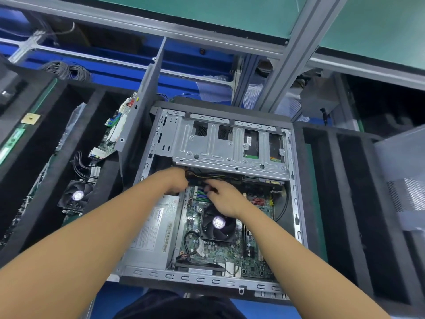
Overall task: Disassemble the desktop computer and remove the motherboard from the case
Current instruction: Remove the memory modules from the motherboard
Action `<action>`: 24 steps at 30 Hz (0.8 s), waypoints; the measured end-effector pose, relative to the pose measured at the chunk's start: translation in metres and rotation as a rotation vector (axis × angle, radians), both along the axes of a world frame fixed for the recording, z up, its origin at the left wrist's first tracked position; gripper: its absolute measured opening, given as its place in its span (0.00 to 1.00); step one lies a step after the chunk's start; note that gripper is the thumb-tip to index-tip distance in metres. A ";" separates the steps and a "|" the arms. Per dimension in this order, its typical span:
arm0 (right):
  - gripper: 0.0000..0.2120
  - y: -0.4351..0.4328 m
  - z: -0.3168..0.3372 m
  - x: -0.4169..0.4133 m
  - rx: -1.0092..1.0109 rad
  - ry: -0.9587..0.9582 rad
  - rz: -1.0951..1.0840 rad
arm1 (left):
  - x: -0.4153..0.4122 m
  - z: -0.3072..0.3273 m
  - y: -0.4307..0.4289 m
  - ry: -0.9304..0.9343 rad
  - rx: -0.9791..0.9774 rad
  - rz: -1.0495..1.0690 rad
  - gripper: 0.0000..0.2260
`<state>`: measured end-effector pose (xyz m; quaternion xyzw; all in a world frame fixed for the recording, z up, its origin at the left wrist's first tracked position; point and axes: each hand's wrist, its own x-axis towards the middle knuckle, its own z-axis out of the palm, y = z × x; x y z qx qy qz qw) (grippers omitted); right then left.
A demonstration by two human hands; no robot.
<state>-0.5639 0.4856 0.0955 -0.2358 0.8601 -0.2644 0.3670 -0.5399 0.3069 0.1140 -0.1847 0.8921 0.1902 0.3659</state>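
Left hand (177, 180): reached deep into the case, fingers curled and gripping the cable bundle (208, 175) where it runs under the drive cage. Fingertips hidden.
Right hand (224, 200): just beside the left, knuckles up, thumb and forefinger pinched on a red-tipped end of the same wiring. What the piece is, too blurred to tell.
Cable bundle: yellow, orange and black wires, coming out from the left hand's fingers and passing beyond the right hand's fingertips.
Motherboard (218, 252): seated flat in the case, under and nearer than the right hand. Green and blue memory slots (199, 194) lie in the gap between the two hands.
CPU fan (218, 223): black, purple hub label, on the board directly below the right wrist.
Drive cage (213, 146): bare metal, just beyond both hands, spanning the far part of the case.
Power supply (154, 229): silver box with label, under the left forearm.
Case (207, 279): lying on its side, open top, both forearms entering over its near rim.
Outboard of left arm: black foam tray (107, 187) holding a second board with fan (77, 195); a grey panel (147, 100) stands upright between that tray and the case.
Outboard of right arm: another foam tray (333, 192), against the case wall.
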 end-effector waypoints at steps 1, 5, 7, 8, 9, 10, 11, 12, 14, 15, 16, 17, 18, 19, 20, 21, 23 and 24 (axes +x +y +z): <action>0.21 -0.003 -0.001 -0.002 0.037 0.029 0.038 | 0.000 -0.001 0.000 0.010 0.037 0.045 0.11; 0.22 -0.010 -0.005 -0.003 0.138 0.103 0.129 | -0.001 -0.002 0.002 0.022 0.192 0.197 0.15; 0.18 -0.014 -0.007 -0.004 0.118 0.140 0.074 | -0.001 -0.001 0.003 0.011 0.211 0.199 0.15; 0.16 -0.016 -0.007 -0.005 0.123 0.167 0.056 | -0.001 0.000 0.004 -0.007 0.201 0.177 0.15; 0.16 -0.019 -0.007 -0.006 0.137 0.189 0.045 | -0.002 0.003 0.005 -0.028 0.171 0.151 0.16; 0.15 -0.022 -0.007 -0.008 0.151 0.205 0.036 | -0.002 0.004 0.005 -0.040 0.140 0.132 0.15; 0.15 -0.025 -0.007 -0.008 0.165 0.215 0.022 | -0.003 0.003 0.005 -0.064 0.138 0.143 0.15; 0.14 -0.028 -0.007 -0.008 0.176 0.221 0.002 | -0.005 0.000 0.006 -0.089 0.168 0.188 0.15; 0.13 -0.032 -0.008 -0.009 0.199 0.214 -0.035 | -0.009 -0.004 0.010 -0.136 0.198 0.242 0.15; 0.13 -0.033 -0.008 -0.010 0.204 0.200 -0.042 | -0.011 -0.007 0.012 -0.137 0.183 0.233 0.15; 0.14 -0.033 -0.007 -0.010 0.202 0.180 -0.045 | -0.012 -0.007 0.015 -0.131 0.164 0.212 0.15; 0.14 -0.032 -0.007 -0.011 0.190 0.157 -0.047 | -0.012 -0.007 0.018 -0.126 0.163 0.207 0.15; 0.14 -0.030 -0.007 -0.012 0.166 0.131 -0.050 | -0.013 -0.005 0.021 -0.113 0.142 0.177 0.14; 0.14 -0.028 -0.007 -0.011 0.135 0.106 -0.056 | -0.015 -0.005 0.022 -0.098 0.088 0.115 0.15; 0.13 -0.025 -0.007 -0.010 0.102 0.087 -0.066 | -0.016 -0.003 0.024 -0.082 0.008 0.033 0.15; 0.13 -0.023 -0.007 -0.009 0.074 0.073 -0.080 | -0.018 -0.001 0.027 -0.056 -0.075 -0.046 0.15; 0.10 -0.020 -0.008 -0.005 0.041 0.052 -0.089 | -0.021 -0.003 0.032 -0.019 -0.166 -0.105 0.15; 0.09 -0.019 -0.008 -0.004 0.031 0.045 -0.085 | -0.022 -0.005 0.034 0.000 -0.180 -0.113 0.16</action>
